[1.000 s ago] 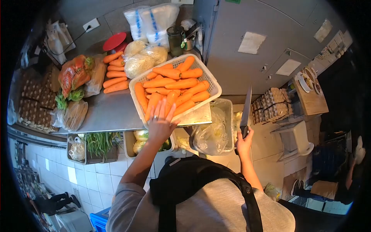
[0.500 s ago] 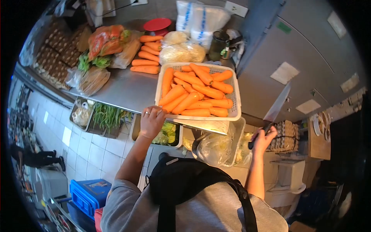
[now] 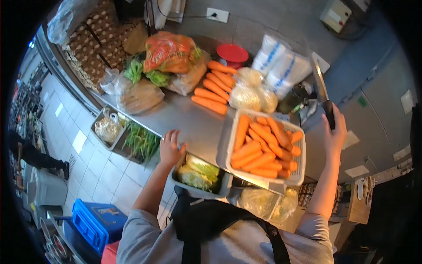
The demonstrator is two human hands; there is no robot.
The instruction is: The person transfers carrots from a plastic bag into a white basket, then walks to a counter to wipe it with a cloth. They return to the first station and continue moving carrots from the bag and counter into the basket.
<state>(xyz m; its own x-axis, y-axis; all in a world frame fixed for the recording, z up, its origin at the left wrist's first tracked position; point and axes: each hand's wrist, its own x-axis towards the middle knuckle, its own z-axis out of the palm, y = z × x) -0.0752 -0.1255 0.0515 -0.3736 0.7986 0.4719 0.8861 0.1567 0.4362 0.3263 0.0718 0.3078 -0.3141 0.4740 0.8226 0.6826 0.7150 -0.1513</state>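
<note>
Right hand [image 3: 335, 132] closed round black handle of knife [image 3: 322, 90], raised beyond carrot basket [image 3: 265, 145], likely rigid, sharp, best gripped by handle; left hand [image 3: 170, 148] open, flat on table [image 3: 184, 121] edge.

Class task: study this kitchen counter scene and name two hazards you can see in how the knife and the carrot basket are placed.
1. The right hand holds the long steel kitchen knife raised, blade up, beside the counter; a slip might cut someone.
2. The white plastic basket of peeled orange carrots seems to overhang the steel counter edge and may tip. The left hand rests away from it.
</note>
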